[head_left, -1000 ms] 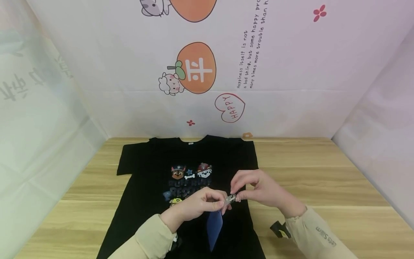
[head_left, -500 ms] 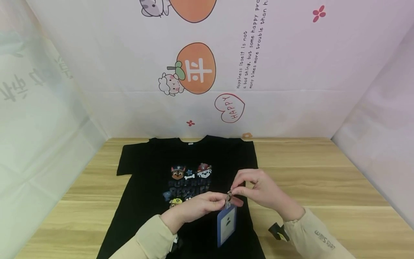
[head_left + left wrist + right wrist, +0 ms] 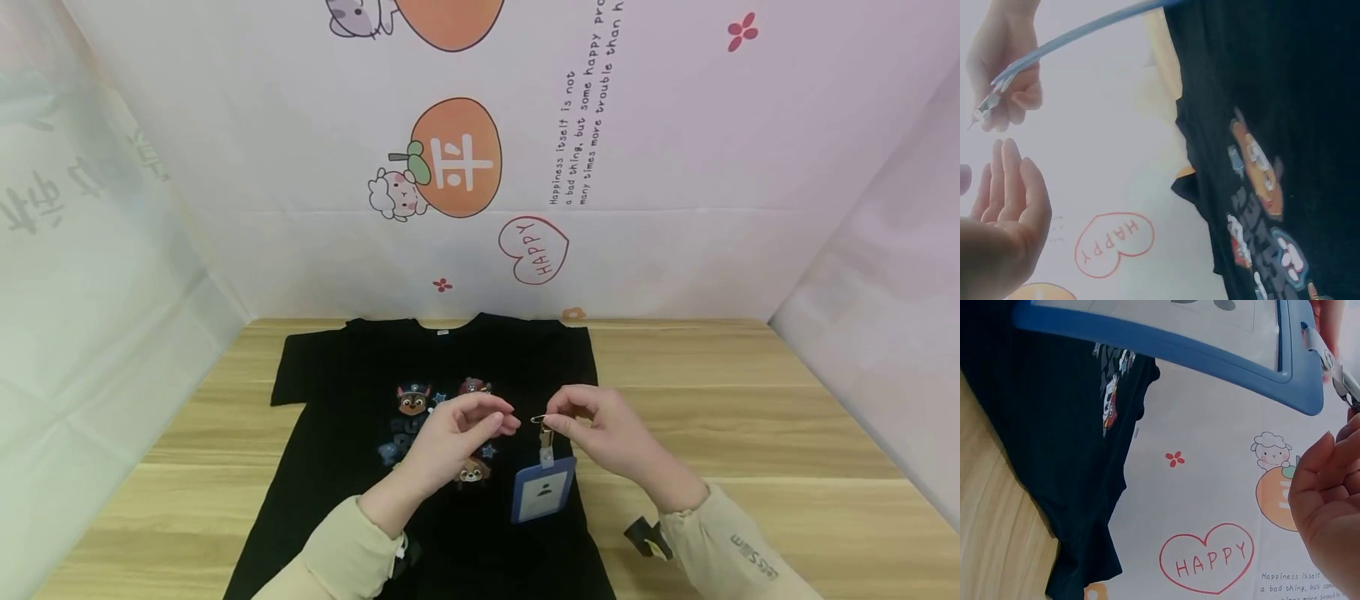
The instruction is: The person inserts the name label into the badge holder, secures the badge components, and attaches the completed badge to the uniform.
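Blue badge holder [image 3: 543,490] hangs pinched by its clip in the right hand [image 3: 600,433]; left hand [image 3: 453,437] relaxed, empty.

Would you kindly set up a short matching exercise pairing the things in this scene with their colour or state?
Things:
1. badge holder
2. T-shirt
3. left hand
4. right hand

States:
A. black, spread flat on the table
B. pinches the metal clip
C. blue frame, hanging in the air
D. holds nothing

Pairs: 1-C, 2-A, 3-D, 4-B
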